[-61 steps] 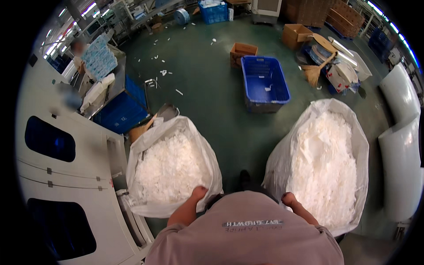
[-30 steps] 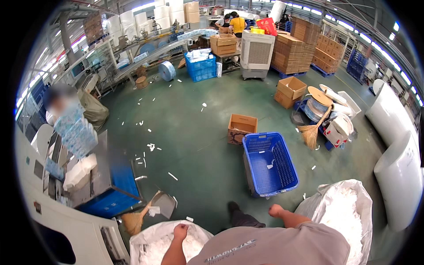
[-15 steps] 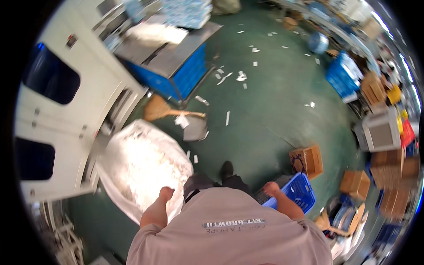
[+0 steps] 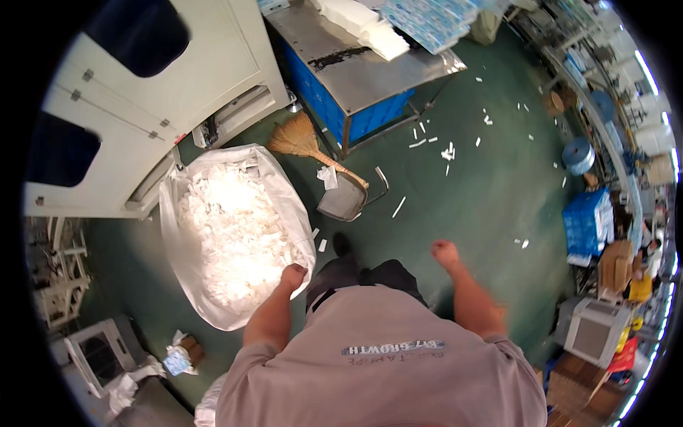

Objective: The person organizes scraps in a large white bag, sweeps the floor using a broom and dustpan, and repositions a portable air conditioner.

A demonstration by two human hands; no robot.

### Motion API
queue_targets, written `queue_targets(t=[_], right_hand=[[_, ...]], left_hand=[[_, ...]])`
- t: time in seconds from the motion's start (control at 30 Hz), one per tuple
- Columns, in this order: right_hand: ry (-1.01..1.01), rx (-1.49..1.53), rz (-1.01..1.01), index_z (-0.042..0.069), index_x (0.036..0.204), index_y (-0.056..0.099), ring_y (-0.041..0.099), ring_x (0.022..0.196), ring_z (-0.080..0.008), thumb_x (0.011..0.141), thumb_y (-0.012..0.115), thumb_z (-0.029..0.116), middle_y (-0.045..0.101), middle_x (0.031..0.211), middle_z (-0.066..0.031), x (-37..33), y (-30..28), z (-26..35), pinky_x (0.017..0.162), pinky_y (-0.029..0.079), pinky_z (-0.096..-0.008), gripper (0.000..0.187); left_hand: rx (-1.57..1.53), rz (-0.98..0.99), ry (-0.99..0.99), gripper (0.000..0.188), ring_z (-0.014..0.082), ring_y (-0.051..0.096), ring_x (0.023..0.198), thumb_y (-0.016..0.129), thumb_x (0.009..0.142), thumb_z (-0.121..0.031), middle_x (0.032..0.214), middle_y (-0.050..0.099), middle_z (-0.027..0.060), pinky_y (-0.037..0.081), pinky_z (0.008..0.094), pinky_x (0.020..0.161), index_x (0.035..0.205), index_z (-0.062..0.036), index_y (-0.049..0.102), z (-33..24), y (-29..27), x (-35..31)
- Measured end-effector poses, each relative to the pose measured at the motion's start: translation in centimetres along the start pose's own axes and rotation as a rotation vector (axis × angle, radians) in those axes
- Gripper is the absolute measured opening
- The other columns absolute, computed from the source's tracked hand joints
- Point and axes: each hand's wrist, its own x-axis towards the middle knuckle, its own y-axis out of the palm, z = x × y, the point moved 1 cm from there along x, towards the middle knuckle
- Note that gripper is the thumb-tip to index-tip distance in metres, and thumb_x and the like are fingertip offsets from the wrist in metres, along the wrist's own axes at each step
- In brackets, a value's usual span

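Observation:
My left hand hangs with curled fingers beside the near right rim of a big white sack. Whether it touches the rim I cannot tell. The sack stands wide open on the floor, heaped with white scraps. Out in front of my right side, over the green floor, is my right hand, its fingers curled in and no object visible in them. Ahead, a straw broom lies with its handle across a grey dustpan.
A metal-topped table with blue sides carries white and blue packs. A white machine cabinet stands left. Paper scraps litter the floor. Far right are a blue crate and a grey-white boxy unit.
My view has turned to the right and forward, so the table and sack appear differently. My right hand has come away from the blue basket, which is out of view now.

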Motion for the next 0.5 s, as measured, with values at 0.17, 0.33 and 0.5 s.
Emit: queue_targets(t=[0.17,0.33,0.5], right_hand=[[-0.32,-0.223,0.111,0.005,0.102,0.07,0.071,0.086,-0.0299,0.083,0.066,0.022,0.073,0.089,-0.0135,5.5,2.2,12.9,0.078,0.056,-0.0394,0.026],[-0.369,-0.405,0.145,0.005,0.121,0.061,0.066,0.107,-0.0358,0.081,0.071,0.026,0.069,0.113,-0.0181,14.6,5.2,19.8,0.091,0.053,-0.0448,0.046],[-0.271,-0.421,0.178,0.002,0.125,0.057,0.062,0.113,-0.0362,0.082,0.075,0.03,0.064,0.122,-0.021,23.2,10.0,22.0,0.095,0.05,-0.0434,0.055]], left_hand=[[-0.134,-0.137,-0.002,0.034,0.0357,0.069,0.093,0.067,0.086,-0.034,0.095,0.072,0.0205,0.053,0.0422,0.084,0.097,-0.0019,0.072,-4.0,-3.6,2.5],[-0.348,-0.219,-0.061,0.035,0.0289,0.07,0.091,0.067,0.092,-0.031,0.097,0.073,0.0181,0.054,0.0372,0.083,0.108,0.0003,0.068,-8.7,-5.6,0.6],[-0.53,-0.237,-0.164,0.037,0.0247,0.07,0.088,0.069,0.091,-0.03,0.095,0.073,0.0147,0.054,0.035,0.082,0.113,-0.0003,0.066,-11.7,-1.1,1.1]])
